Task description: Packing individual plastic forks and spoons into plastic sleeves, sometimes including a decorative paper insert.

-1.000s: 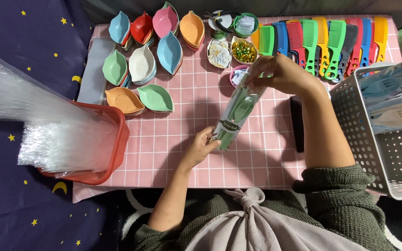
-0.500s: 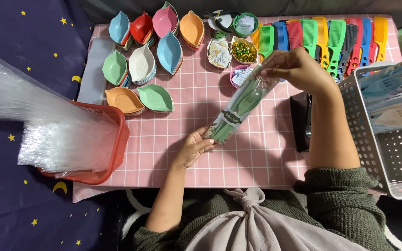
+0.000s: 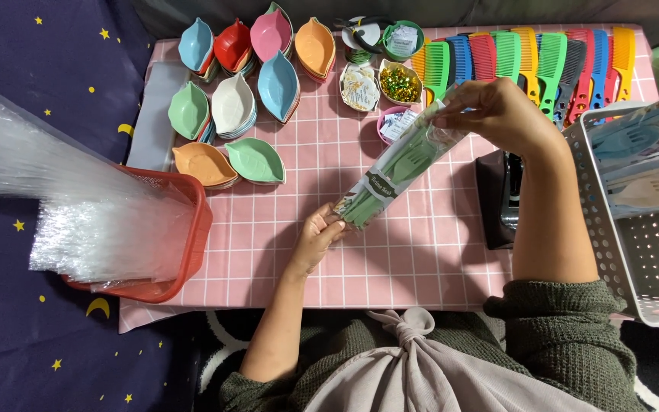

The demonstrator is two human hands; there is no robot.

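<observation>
A clear plastic packet of green cutlery (image 3: 398,174) with a paper band hangs tilted over the pink checked table (image 3: 421,252). My left hand (image 3: 316,238) pinches its lower end. My right hand (image 3: 497,113) grips its upper end, close to the row of coloured combs (image 3: 528,57). Both hands are shut on the packet.
Leaf-shaped coloured dishes (image 3: 245,84) lie at the back left. Small bowls of ties and gold bits (image 3: 400,80) stand at the back middle. A red basket of clear bags (image 3: 139,229) is at the left, a white basket of cutlery (image 3: 642,198) at the right, a black device (image 3: 499,194) beside it.
The packet has tilted further over, its upper end carried right by my right hand. My left hand has stayed at the lower end.
</observation>
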